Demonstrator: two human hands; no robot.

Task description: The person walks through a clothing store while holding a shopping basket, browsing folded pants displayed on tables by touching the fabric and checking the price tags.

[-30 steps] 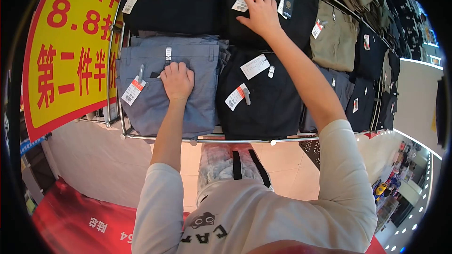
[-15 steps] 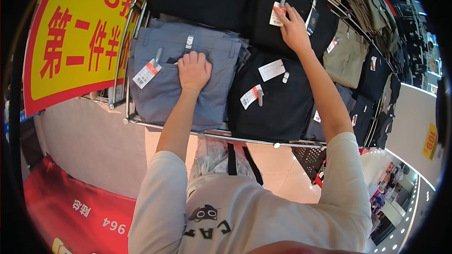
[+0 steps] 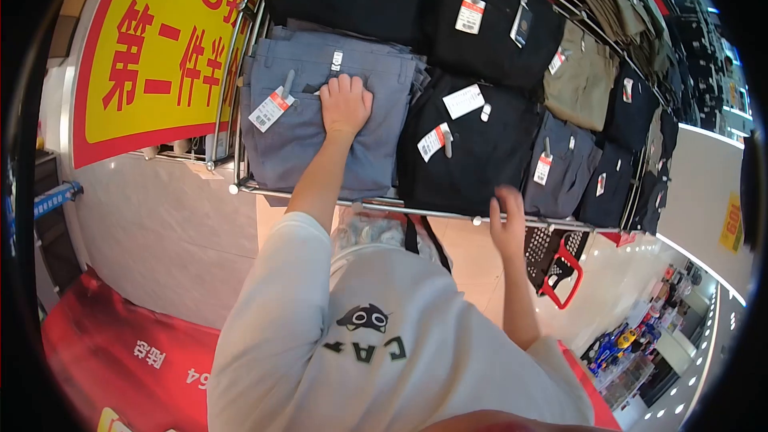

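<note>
My left hand [image 3: 347, 107] lies on a folded pair of grey-blue trousers [image 3: 280, 144] on top of a stack, its fingers curled into the cloth by the pocket. A price tag [image 3: 272, 110] hangs beside it. By the rack's front rail is my right hand [image 3: 509, 222], thumb and fingers apart and slightly blurred, holding nothing. It is nearest to the front edge of folded black trousers [image 3: 472, 168], which carry a price tag [image 3: 434, 142] and a white label [image 3: 463, 102]. I cannot tell whether it touches them.
More black trousers [image 3: 496, 40], khaki trousers [image 3: 582, 84] and dark grey trousers [image 3: 564, 164] fill the metal rack [image 3: 376, 206]. A yellow sale sign [image 3: 160, 64] stands on the left. Below are a red banner [image 3: 120, 344] and a basket with a red handle [image 3: 570, 276].
My right hand has left the tag on the upper black trousers and come down to the front rail. My left hand keeps its place on the grey-blue trousers. The view has shifted slightly.
</note>
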